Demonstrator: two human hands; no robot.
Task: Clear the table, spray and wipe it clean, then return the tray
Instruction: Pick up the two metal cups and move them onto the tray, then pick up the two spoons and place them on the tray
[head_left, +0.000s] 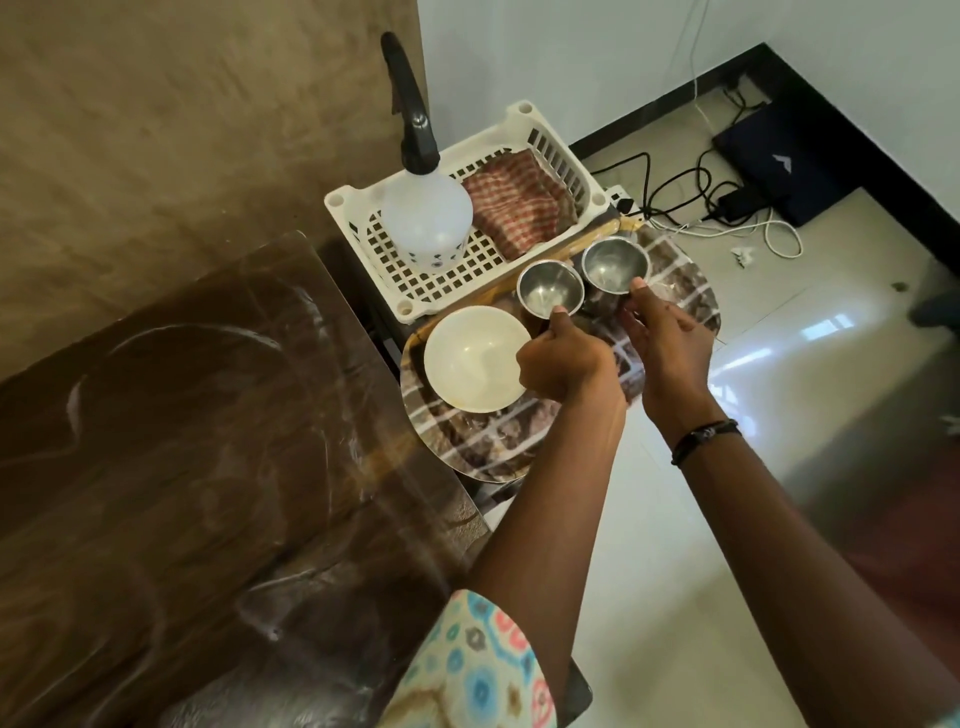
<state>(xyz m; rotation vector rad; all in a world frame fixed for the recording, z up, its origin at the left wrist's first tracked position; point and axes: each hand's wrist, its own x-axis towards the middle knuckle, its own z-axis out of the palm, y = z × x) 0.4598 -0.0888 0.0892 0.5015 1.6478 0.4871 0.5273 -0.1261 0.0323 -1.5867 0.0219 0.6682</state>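
A patterned oval tray (483, 441) lies past the right end of the brown table (197, 467). On the tray sit a white bowl (475, 358) and two small steel bowls. My left hand (563, 364) pinches the rim of the nearer steel bowl (549, 293). My right hand (667, 343) grips the rim of the farther steel bowl (615, 265). Behind the tray a white plastic basket (415, 280) holds a spray bottle (426, 218) with a black pump top and a folded red-checked cloth (514, 208).
The table surface shows white smears and glare. A textured brown wall runs behind it. On the pale tiled floor at the right lie black and white cables (691, 208), a power strip and a dark laptop (774, 166).
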